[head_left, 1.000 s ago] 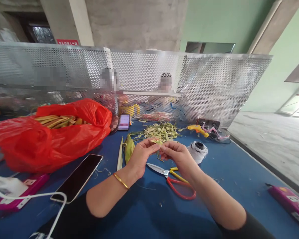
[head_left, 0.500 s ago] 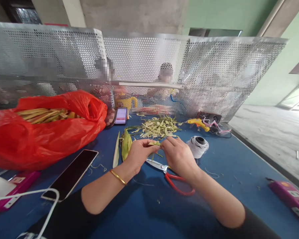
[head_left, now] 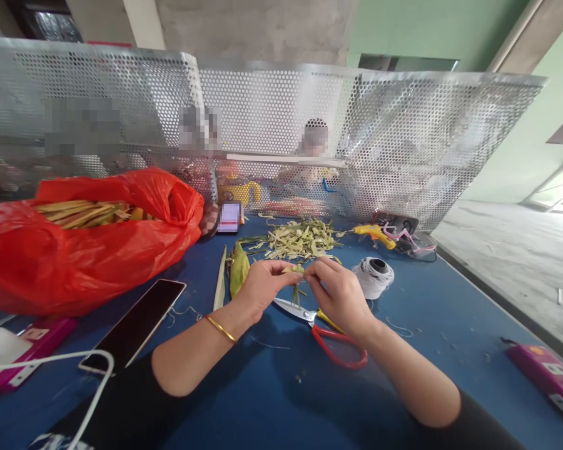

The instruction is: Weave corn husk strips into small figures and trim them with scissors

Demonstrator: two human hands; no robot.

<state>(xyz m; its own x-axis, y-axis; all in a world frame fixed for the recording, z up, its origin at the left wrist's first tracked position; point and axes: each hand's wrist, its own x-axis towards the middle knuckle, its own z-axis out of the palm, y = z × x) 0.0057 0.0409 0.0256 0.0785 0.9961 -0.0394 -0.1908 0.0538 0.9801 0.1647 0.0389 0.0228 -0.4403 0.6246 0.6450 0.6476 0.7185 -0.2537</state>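
Head view. The small leaf bundle (head_left: 294, 269) is at the centre, between the two hands, near side of the pile of cut leaf strips (head_left: 303, 240). Thin green stems (head_left: 295, 295) show below it; whether they hang from it cannot be established.

The left hand (head_left: 261, 286) pinches the bundle between thumb and index finger, apparently to steady it. The right hand (head_left: 338, 289) has thumb and index finger pressed together at the bundle's right end, seemingly gripping it for finer handling; whether thread is also caught there is too small to determine.

Placement appears to favour short reaches: scissors (head_left: 294, 309) lie just nearer than the hands, handles towards the right forearm; a spool of white thread (head_left: 371, 282) stands upright just right of the right hand; a green husk (head_left: 239, 273) and a pale leaf (head_left: 220, 286) lie just left of the left hand. The red bag (head_left: 122, 256), farther left, contains more strips.

Pose: forearms enter from near left and near right, converging. The right hand is back uppermost, fingers curled; the left thumb lies on the near side, pointing right.
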